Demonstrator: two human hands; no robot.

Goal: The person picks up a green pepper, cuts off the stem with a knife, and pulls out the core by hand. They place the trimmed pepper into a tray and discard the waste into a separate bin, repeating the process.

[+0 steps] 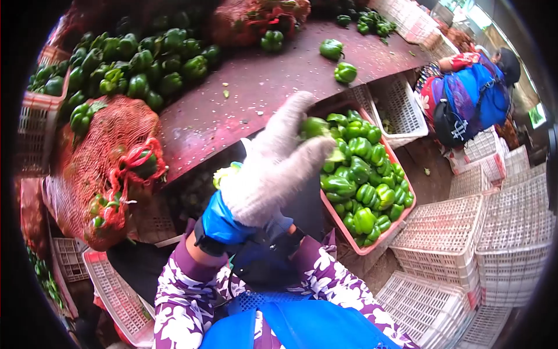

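My left hand (270, 166), in a pale grey glove with a blue cuff, reaches toward the upper right, blurred. A green bell pepper (314, 127) sits between its thumb and fingers, over the near corner of a red-rimmed crate (365, 251) full of green bell peppers (365, 220). My right hand (280, 224) is lower and mostly hidden behind the left one; only its wrist with a black band and a bit of glove show. Another light green pepper (225, 174) peeks out left of my left hand; its fingers' grip on it is hidden.
A reddish table (232, 87) holds a heap of green peppers (142, 64) and two loose ones. A red mesh sack (107, 157) slumps at its left edge. White crates (442, 232) are stacked at right; a person in blue (474, 93) bends beyond.
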